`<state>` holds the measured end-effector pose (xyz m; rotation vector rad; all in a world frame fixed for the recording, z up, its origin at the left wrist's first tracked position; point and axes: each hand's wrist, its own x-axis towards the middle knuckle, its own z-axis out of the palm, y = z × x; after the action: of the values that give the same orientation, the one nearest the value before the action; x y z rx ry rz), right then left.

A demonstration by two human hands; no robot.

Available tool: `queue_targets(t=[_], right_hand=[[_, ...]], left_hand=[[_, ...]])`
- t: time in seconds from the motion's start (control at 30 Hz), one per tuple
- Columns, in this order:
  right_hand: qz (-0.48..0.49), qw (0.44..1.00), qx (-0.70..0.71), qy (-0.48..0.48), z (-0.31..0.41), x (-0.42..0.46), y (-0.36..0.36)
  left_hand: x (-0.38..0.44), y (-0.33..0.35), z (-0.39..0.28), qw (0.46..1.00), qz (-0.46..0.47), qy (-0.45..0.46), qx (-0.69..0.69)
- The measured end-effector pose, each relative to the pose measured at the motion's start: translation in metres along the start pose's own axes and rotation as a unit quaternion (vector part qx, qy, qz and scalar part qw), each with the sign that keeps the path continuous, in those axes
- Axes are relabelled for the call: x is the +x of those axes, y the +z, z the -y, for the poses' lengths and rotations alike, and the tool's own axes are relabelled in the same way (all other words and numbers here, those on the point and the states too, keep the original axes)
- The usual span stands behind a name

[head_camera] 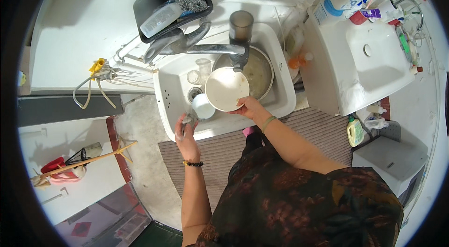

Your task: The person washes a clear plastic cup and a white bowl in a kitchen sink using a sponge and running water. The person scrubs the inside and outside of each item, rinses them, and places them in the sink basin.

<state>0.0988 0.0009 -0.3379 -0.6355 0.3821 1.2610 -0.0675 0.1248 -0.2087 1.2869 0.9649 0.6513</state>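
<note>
My right hand (245, 106) grips the lower right rim of a white bowl (226, 87), held under the spout of a chrome faucet (215, 49) with a dark filter fitting. Soapy and closed around a grey scrubber (188, 119), my left hand (186, 131) is at the front left of the white sink (224, 128). Between the hands lies a smaller white bowl (203, 106), beside the drain (194, 94). Two clear glasses (202, 68) are in the sink behind it. A large metal basin (261, 71) with cloudy water is partly hidden by the held bowl.
Behind the faucet, a black tray (140, 8) holds a bottle and a steel-wool scourer. A second white washbasin (382, 61) stands at the right, with bottles on its edge. Cables with a yellow piece (97, 66) hang at left. A ribbed mat (210, 156) lies on the floor.
</note>
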Motion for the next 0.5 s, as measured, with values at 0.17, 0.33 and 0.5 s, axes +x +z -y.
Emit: queue_targets(t=[0.17, 0.33, 0.5], right_hand=[[-0.049, 0.992, -0.048, -0.106, -0.015, -0.007, 0.003], [-0.088, 0.987, -0.027, -0.134, -0.01, -0.012, 0.007], [-0.171, 0.978, -0.046, -0.105, -0.004, -0.018, -0.004]], left_hand=[[0.004, 0.045, 0.028, 0.964, 0.122, 0.122, 0.202], [-0.014, 0.094, 0.089, 0.851, 0.238, 0.235, 0.405], [0.031, 0.058, 0.099, 0.62, 0.253, 0.385, 0.636]])
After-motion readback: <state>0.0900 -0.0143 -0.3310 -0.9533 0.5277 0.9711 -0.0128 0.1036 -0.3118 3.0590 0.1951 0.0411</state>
